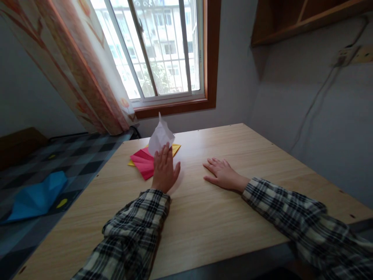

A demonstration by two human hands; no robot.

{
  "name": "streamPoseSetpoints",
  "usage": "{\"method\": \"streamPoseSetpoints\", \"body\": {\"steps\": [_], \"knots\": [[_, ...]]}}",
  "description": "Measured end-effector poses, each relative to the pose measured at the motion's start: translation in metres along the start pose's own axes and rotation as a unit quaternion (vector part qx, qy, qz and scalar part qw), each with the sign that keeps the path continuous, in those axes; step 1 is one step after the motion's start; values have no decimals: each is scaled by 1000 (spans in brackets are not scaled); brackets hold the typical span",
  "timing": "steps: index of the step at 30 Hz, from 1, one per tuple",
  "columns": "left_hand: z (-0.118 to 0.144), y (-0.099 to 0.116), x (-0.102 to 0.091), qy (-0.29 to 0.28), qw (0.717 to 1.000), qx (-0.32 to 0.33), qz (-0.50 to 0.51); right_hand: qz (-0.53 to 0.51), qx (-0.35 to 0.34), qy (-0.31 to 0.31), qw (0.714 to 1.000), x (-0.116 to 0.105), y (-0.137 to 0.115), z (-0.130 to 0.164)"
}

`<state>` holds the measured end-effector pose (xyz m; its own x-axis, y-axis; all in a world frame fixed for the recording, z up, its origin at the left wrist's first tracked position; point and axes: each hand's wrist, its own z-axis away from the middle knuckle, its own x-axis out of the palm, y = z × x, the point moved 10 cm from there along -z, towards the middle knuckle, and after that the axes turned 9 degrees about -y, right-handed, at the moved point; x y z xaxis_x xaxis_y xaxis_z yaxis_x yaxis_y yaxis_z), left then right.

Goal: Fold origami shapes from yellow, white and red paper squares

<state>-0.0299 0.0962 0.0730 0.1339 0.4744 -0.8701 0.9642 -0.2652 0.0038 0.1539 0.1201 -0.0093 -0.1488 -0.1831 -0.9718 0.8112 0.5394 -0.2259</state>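
A creased white sheet of paper [161, 134] stands tilted at the far left of the table, its pointed tip upward. In front of it is my left hand [164, 167], fingers stretched out and thumb apart, overlapping the paper's lower part; whether they touch, I cannot tell. Under and around the white sheet lie a red folded paper [143, 162] and a yellow folded paper [176, 149], both partly hidden. My right hand [221, 173] rests palm down on the wooden tabletop [204, 221], fingers spread and holding nothing.
To the left, a blue folded paper [39, 194] lies on a checked bedspread [78, 155] beside the table. Behind stand a barred window [163, 50] and a patterned curtain [78, 58]. A wooden shelf [309, 23] and a hanging cable [313, 103] are on the right wall.
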Motion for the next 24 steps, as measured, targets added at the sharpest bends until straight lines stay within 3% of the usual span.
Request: {"method": "streamPoseSetpoints", "body": {"steps": [5,11,15,18,21,24], "knots": [[14,58,9,-83,980,174,45,5,-20,17,1000,-7,-1,2],[39,94,38,-198,950,224,94,-61,-89,73,991,-25,-4,7],[46,98,51,-240,940,224,92,-134,-150,99,975,-40,-6,11],[46,92,56,-264,938,205,91,-159,-182,84,967,-43,-7,14],[47,89,58,-289,933,192,93,-171,-136,79,973,-40,11,12],[49,88,58,-303,928,188,104,-201,-45,151,967,-43,41,17]]}}
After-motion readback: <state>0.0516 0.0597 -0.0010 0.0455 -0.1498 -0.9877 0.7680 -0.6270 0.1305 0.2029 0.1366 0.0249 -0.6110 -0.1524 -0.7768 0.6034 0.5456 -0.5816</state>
